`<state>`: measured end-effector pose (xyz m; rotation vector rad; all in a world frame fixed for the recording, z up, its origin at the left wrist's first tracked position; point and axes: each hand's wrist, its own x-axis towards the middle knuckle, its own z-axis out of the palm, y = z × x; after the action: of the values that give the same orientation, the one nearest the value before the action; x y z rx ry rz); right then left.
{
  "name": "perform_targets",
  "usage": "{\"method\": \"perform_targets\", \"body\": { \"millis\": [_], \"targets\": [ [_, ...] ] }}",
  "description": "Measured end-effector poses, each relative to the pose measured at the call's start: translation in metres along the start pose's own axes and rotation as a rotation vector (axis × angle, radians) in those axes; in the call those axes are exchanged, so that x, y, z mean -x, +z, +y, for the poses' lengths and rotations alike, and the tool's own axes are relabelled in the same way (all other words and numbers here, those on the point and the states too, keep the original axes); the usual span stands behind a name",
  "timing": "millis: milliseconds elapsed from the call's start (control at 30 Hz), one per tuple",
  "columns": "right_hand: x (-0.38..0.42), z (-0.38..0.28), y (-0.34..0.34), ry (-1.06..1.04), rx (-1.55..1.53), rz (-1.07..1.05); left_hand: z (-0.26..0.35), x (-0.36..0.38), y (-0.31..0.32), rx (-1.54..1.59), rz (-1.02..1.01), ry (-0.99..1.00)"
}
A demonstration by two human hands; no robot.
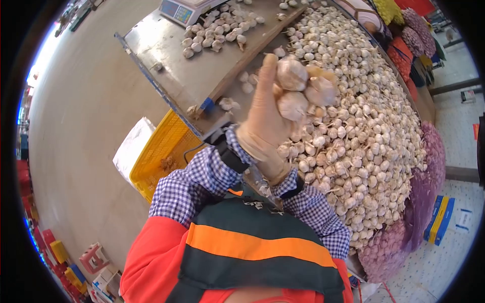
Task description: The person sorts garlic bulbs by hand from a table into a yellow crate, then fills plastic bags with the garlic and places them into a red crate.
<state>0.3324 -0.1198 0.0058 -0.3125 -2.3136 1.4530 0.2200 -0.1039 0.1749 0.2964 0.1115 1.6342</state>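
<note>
The fingers [266, 76] of one gloved hand [265, 118] curl upward around three garlic bulbs [303, 88], raised above the heap. The glove is thin, tan and rubbery; the thumb stands straight up along the left of the bunch, while the other fingers are hidden behind the bulbs, closed on them. Each bulb is round, papery and off-white with a faint pink blush. Whether this is the left or the right hand cannot be told; two blue-and-white checked sleeves [202, 177] meet at its wrist, and a second hand does not show clearly.

Just behind and to the right lies a large heap of loose garlic [364, 131], far too many to count, dry and knobbly, filling a long stall bed. Purple mesh sacks [429, 187] of garlic line its far edge.

To the left a flat grey metal table [177, 55] carries a smaller cluster of about twenty-five bulbs [217, 30] and one digital scale [184, 11] with a blue keypad. Below the table stands one yellow plastic crate [161, 151] with a lattice wall.
</note>
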Motion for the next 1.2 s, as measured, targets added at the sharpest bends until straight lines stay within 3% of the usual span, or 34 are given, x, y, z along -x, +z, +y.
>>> {"method": "perform_targets", "body": {
  "millis": [67, 100, 133, 200, 233, 333, 367, 400, 467, 500, 533, 567, 600, 667, 733, 767, 833, 867, 933, 967, 1000, 1067, 1133, 1200],
  "targets": [
    [-0.012, -0.048, -0.006, 0.444, -0.929, 0.079, 0.010, -0.002, -0.001, -0.580, 0.062, 0.290],
    [-0.008, -0.051, -0.005, 0.415, -1.074, 0.151, 0.016, -0.003, -0.006, -0.573, 0.067, 0.283],
    [-0.008, -0.056, -0.006, 0.414, -1.076, 0.159, 0.016, -0.005, -0.007, -0.573, 0.065, 0.275],
    [-0.011, -0.077, -0.009, 0.254, -1.200, 0.176, 0.013, -0.007, -0.008, -0.012, 0.336, 0.243],
    [-0.009, -0.076, -0.007, 0.247, -1.197, 0.189, 0.015, -0.008, -0.017, 0.241, 0.288, 0.122],
    [-0.006, -0.077, -0.011, 0.310, -1.045, 0.216, 0.019, -0.012, -0.043, 0.303, 0.332, 0.138],
    [-0.006, -0.090, -0.013, 0.389, -1.088, 0.155, 0.019, -0.010, -0.045, 0.117, 0.367, 0.230],
    [-0.004, -0.097, -0.013, 0.469, -1.132, 0.092, 0.021, -0.006, -0.046, 0.122, 0.370, 0.220],
    [-0.004, -0.092, -0.008, 0.500, -1.077, 0.078, 0.024, 0.001, -0.042, -0.152, 0.272, 0.195],
    [-0.003, -0.092, -0.008, 0.483, -0.894, 0.106, 0.018, 0.004, -0.046, -0.539, 0.187, 0.449],
    [-0.002, -0.092, -0.010, 0.466, -0.708, 0.133, 0.023, 0.007, -0.050, -0.533, 0.182, 0.443],
    [0.002, -0.085, -0.019, 0.454, -0.246, 0.092, 0.038, 0.012, -0.058, -0.585, 0.210, 0.313],
    [0.004, -0.077, -0.029, 0.457, -0.240, 0.107, 0.052, 0.016, -0.065, -0.638, 0.234, 0.179],
    [0.011, -0.059, -0.042, 0.220, 0.966, 0.041, 0.058, 0.033, -0.087, -0.572, 0.207, 0.121],
    [0.020, -0.040, -0.045, 0.357, 1.046, 0.082, 0.055, 0.059, -0.114, -0.665, 0.158, 0.174],
    [0.027, -0.025, -0.048, 0.398, 1.220, -0.022, 0.059, 0.062, -0.118, -0.662, 0.143, 0.162],
    [0.038, -0.016, -0.052, 0.479, 1.424, -0.205, 0.067, 0.064, -0.126, -0.192, 0.530, -0.063],
    [0.040, -0.027, -0.059, 0.486, 1.425, -0.200, 0.073, 0.061, -0.130, -0.193, 0.526, -0.070],
    [0.039, -0.058, -0.079, 0.521, 0.965, -0.240, 0.101, 0.060, -0.141, -0.265, 0.653, -0.002],
    [0.046, -0.056, -0.081, 0.546, 0.723, -0.149, 0.115, 0.060, -0.186, -0.498, 0.560, 0.118],
    [0.055, -0.053, -0.081, 0.566, 0.474, -0.068, 0.137, 0.053, -0.205, -0.513, 0.576, 0.149],
    [0.066, -0.049, -0.080, 0.681, -0.484, 0.169, 0.182, 0.034, -0.231, -0.541, 0.688, 0.182],
    [0.069, -0.069, -0.086, 0.723, -0.832, 0.426, 0.222, 0.021, -0.263, -0.522, 0.681, 0.134],
    [0.062, -0.070, -0.085, 0.710, -0.772, 0.404, 0.239, 0.002, -0.278, -0.494, 0.666, 0.078]
  ]
}}
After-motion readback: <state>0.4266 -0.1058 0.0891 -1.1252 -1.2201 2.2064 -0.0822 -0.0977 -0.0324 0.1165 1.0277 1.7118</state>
